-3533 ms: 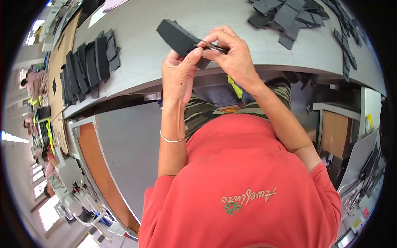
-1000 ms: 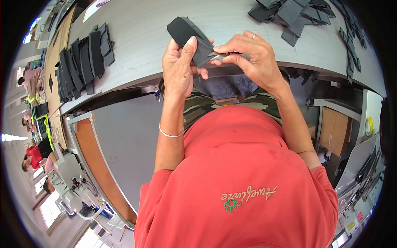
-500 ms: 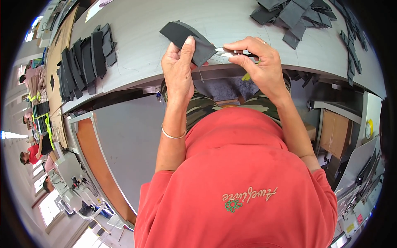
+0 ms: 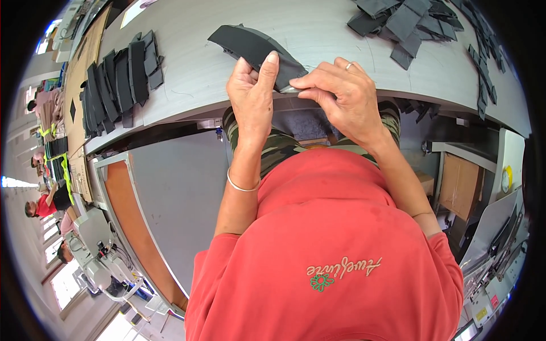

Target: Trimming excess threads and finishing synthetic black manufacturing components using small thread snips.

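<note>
We see a long grey table curving across the top of the view, its front edge bending with the lens. Below it, our red shirt fills the lower middle, with camouflage trousers showing between shirt and table edge.

On the left part of the table lies a row of dark fabric pieces, overlapping one another like tiles. At the far right end sits a loose heap of dark pieces, with a few narrow strips trailing down beside it.

At the left edge, well apart from us, other people are at work, and a sewing machine stands low on the left.

Our left hand is raised at the table's front edge, fingers curled, the forefinger pressed up against a curved dark fabric piece. A thin bracelet circles that wrist. This piece is held up above the table top, near the front edge, slanting away to the upper left from our hands.

Our right hand meets it from the right, thumb and forefinger pinched narrow on the lower right end of the same piece, just beside the left forefinger. A ring sits on one finger. Whether the right hand also holds a small tool we cannot tell.
</note>
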Action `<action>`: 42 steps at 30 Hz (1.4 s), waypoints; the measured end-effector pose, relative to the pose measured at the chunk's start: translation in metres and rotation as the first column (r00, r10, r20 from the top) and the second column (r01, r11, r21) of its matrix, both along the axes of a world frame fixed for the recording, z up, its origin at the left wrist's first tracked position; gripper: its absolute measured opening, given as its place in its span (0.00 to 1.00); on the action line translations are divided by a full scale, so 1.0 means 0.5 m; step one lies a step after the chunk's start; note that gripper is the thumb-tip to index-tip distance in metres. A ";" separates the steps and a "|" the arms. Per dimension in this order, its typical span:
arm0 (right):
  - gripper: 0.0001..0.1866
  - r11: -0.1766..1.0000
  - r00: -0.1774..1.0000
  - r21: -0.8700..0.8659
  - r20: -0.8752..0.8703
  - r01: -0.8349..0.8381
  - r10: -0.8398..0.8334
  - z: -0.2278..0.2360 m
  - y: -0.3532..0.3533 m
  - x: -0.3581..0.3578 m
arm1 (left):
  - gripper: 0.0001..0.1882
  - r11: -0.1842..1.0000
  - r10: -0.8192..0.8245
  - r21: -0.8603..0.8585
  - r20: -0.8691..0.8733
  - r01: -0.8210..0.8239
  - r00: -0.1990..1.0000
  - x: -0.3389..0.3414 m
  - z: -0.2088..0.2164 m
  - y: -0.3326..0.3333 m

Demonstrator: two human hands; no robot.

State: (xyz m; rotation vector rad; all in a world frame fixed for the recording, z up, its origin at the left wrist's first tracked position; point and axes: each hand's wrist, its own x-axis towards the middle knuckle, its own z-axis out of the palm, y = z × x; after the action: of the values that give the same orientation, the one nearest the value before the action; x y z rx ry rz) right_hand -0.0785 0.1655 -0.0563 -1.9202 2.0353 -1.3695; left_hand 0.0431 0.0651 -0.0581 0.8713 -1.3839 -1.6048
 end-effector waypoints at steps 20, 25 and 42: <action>0.07 0.960 0.566 0.025 0.812 -0.278 0.143 0.086 -0.058 -0.056 | 0.23 0.895 -0.440 0.005 -0.147 0.445 0.886 0.010 0.076 -0.006; 0.14 0.999 0.904 -0.031 0.428 0.025 -0.009 0.057 -0.052 -0.071 | 0.16 0.864 -0.381 0.246 -0.252 0.440 0.889 0.013 0.053 0.005; 0.11 0.981 0.989 -0.146 -0.062 0.125 -0.135 0.028 -0.044 -0.074 | 0.15 0.875 -0.337 0.275 -0.245 0.398 0.909 0.007 0.049 0.014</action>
State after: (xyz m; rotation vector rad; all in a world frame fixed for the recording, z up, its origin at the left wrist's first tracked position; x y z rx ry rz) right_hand -0.1156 0.1433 -0.0421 -1.9483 2.1877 -1.5355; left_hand 0.0464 0.0722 -0.0335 0.6320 -1.2212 -2.1950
